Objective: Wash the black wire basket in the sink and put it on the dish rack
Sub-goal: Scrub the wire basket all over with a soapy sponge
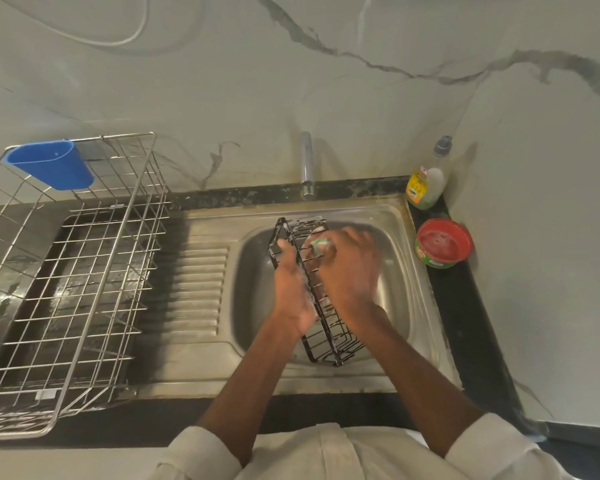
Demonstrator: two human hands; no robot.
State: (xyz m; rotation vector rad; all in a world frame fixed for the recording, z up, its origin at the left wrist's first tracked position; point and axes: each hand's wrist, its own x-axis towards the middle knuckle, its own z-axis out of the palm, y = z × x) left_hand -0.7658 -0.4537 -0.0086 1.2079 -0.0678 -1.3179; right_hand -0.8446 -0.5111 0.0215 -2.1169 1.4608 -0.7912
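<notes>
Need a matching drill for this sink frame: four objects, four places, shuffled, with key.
Things:
1. black wire basket
2. blue cup
3. red tub
4. soap bottle

Places:
A. back right corner of the counter
B. hung on the dish rack rim
C. over the sink bowl, held by both hands
D. counter right of the sink

Pairs: 1-C, 2-B, 3-D, 4-A

Black wire basket [321,336] soapy, tilted over sink [400,216] basin.
</notes>
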